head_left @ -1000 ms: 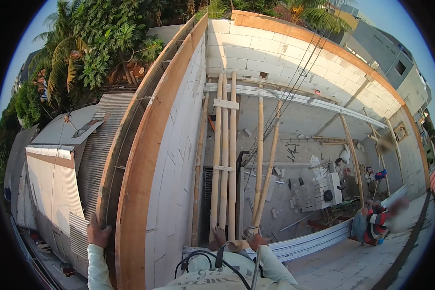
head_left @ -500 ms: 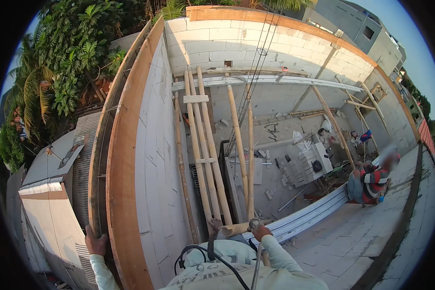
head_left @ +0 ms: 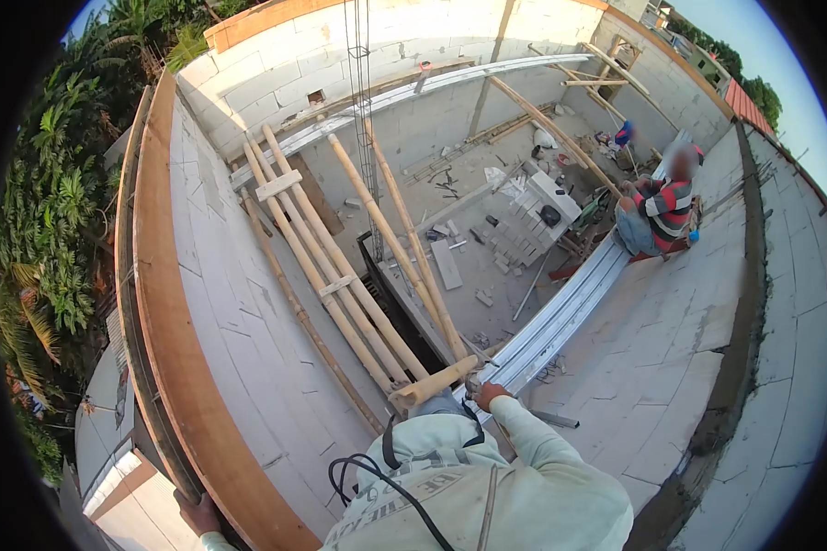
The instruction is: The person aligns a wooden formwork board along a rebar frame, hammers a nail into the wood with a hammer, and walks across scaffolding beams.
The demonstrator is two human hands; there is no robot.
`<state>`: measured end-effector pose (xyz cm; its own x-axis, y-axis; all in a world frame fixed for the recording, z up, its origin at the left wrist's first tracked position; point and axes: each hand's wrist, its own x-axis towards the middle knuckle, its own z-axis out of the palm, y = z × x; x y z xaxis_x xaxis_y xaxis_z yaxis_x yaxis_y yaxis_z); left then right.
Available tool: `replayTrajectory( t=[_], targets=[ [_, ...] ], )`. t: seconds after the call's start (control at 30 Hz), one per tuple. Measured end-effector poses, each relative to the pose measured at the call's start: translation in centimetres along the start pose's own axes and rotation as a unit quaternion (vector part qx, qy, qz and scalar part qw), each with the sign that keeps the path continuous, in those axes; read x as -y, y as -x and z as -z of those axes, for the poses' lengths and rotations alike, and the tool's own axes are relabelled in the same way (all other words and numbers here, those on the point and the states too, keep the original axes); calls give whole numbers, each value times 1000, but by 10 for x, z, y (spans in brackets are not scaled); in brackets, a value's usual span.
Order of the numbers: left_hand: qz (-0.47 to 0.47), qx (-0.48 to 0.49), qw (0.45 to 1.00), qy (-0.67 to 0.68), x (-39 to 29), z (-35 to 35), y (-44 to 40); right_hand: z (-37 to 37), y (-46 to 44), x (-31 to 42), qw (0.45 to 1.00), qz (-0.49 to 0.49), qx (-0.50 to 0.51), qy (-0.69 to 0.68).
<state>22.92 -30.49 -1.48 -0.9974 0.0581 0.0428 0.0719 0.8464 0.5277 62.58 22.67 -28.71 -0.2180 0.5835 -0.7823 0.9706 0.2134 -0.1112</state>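
Low on the left, my left hand [head_left: 198, 514] is curled over the outer edge of the wooden formwork [head_left: 161, 367] along the wall top. My right hand [head_left: 494, 397] is closed on a small greyish thing by the end of a short bamboo pole [head_left: 435, 382]; its kind cannot be made out. Right beside that hand run silver metal channels [head_left: 560, 310]. Below me, long bamboo poles [head_left: 326, 266] joined by short wooden cleats [head_left: 278, 185] slope away. A foot is partly visible near the short pole.
A person in a striped shirt [head_left: 668, 207] sits on the right near the far end of the channels. Stacked light blocks [head_left: 524, 234] and scattered debris lie on the floor far below. A steel rebar cage [head_left: 359, 101] rises beside the poles. Block walls surround the drop.
My view has turned to the right and tilted, so the walls and poles appear shifted left. Both hands keep to about the same places, on the formwork and by the short pole.
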Motion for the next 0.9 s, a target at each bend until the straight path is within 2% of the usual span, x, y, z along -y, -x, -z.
replayTrajectory(
  t=[0.07, 0.13, 0.17, 0.2, 0.27, 0.37, 0.5, 0.6, 0.7, 0.8, 0.9],
  targets=[
    [1, 22, 1000, 15, 5, -5, -3, 11, 21, 4, 1000, 6, 2, -8],
    [10, -27, 999, 36, 22, -9, -4, 9, 29, -4, 999, -2, 22, -29],
    [7, 6, 999, 53, 62, -10, -23, 3, 26, -9, 999, -3, 19, -33],
    [3, 11, 998, 54, 68, -11, -25, -5, 21, -15, 999, -4, 16, -36],
    [-1, -9, 1000, 1, 69, -10, -26, -9, 26, -22, 999, -10, 8, -40],
    [21, 26, 999, 27, 61, -6, -26, -7, 38, -28, 999, -9, 17, -47],
    [-2, -6, 1000, -7, 112, -16, -45, -2, 49, -33, 997, -21, 58, -45],
    [17, 20, 1000, 8, 117, -14, -47, -6, 49, -39, 996, -33, 63, -49],
    [-12, -12, 1000, 9, 127, -17, -52, -10, 50, -48, 996, -42, 55, -60],
    [16, -3, 1000, 2, 95, -11, -42, -17, 47, -59, 995, -50, 48, -78],
    [42, 59, 997, 39, 62, -2, -36, -34, 32, -72, 994, -54, 57, -75]
  ],
)
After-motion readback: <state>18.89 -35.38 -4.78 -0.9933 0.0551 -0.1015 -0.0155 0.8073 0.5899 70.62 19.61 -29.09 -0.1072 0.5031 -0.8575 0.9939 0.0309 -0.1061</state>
